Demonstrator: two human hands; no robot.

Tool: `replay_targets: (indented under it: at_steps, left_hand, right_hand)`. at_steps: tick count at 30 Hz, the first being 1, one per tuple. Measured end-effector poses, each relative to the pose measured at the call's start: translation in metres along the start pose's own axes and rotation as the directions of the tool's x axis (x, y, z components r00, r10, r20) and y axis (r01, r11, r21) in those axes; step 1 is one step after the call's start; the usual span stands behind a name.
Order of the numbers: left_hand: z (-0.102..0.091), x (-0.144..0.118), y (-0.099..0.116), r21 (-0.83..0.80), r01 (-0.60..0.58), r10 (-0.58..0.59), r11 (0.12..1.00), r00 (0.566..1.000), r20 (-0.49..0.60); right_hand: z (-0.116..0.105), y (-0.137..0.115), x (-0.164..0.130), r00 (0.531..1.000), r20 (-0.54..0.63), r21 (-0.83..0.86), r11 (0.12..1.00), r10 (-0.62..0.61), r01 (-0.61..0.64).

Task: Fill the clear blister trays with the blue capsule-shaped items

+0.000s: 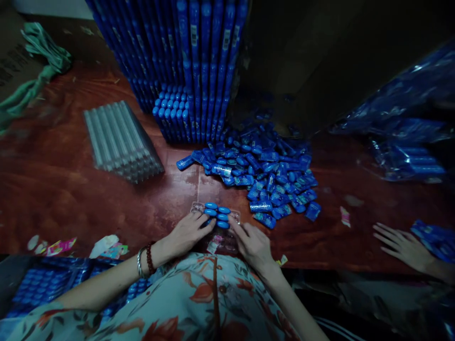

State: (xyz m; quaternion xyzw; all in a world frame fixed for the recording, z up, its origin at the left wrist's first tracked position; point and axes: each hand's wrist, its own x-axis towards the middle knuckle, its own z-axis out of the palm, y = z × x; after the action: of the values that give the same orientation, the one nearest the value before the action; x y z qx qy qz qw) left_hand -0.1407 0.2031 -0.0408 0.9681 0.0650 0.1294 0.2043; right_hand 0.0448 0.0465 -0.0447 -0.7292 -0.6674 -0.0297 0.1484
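**Both hands at the clear tray**

Nearest, the left hand [186,232] and right hand [252,242] rest curled, fingertips touching a clear tray [232,215] on the bench [71,189], holding blue capsules [217,214]. Just beyond right lies a loose pile of blue packets [270,175]; farther, stacked blue packs [192,61].

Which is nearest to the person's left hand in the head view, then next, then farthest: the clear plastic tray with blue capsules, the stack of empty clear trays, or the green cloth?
1. Clear plastic tray with blue capsules: at the fingers of the left hand.
2. Stack of empty clear trays: up and to the left.
3. Green cloth: far left corner.
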Motion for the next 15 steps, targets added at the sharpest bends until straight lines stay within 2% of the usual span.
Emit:
replay_targets:
  at_steps: [2, 3, 4, 6, 7, 9, 10, 12, 15]
  left_hand:
    - [-0.005, 0.0, -0.014, -0.016, 0.073, -0.074, 0.997, 0.989, -0.126]
    - [-0.007, 0.003, -0.025, -0.029, 0.137, -0.14, 0.99, 0.968, -0.206]
    - [-0.01, 0.008, -0.037, -0.044, 0.224, -0.227, 0.974, 0.93, -0.289]
    - [-0.015, 0.026, -0.066, -0.054, 0.434, -0.416, 0.899, 0.81, -0.413]
    - [-0.017, 0.037, -0.081, -0.032, 0.53, -0.488, 0.848, 0.755, -0.437]
    - [-0.019, 0.058, -0.108, 0.036, 0.645, -0.575, 0.764, 0.704, -0.416]
    - [-0.019, 0.067, -0.117, 0.06, 0.667, -0.599, 0.743, 0.702, -0.385]
    - [-0.017, 0.076, -0.127, 0.061, 0.657, -0.607, 0.751, 0.724, -0.328]
    - [-0.016, 0.064, -0.121, 0.006, 0.609, -0.582, 0.793, 0.762, -0.284]
  right_hand:
    - [-0.007, 0.026, -0.003, 0.984, -0.076, -0.045, 0.985, 0.16, -0.164]
    - [-0.009, 0.04, -0.003, 0.966, -0.086, -0.083, 0.964, 0.245, -0.252]
    - [-0.01, 0.053, -0.002, 0.947, -0.077, -0.121, 0.94, 0.312, -0.319]
    - [-0.01, 0.074, 0.003, 0.926, -0.015, -0.179, 0.91, 0.378, -0.374]
    - [-0.009, 0.08, 0.007, 0.925, 0.028, -0.191, 0.91, 0.38, -0.368]
    - [-0.004, 0.082, 0.013, 0.932, 0.11, -0.193, 0.927, 0.345, -0.321]
    - [-0.001, 0.081, 0.015, 0.934, 0.141, -0.192, 0.935, 0.328, -0.299]
    - [0.005, 0.075, 0.014, 0.926, 0.167, -0.188, 0.933, 0.338, -0.307]
    - [0.011, 0.07, 0.002, 0.896, 0.113, -0.074, 0.903, 0.429, -0.423]
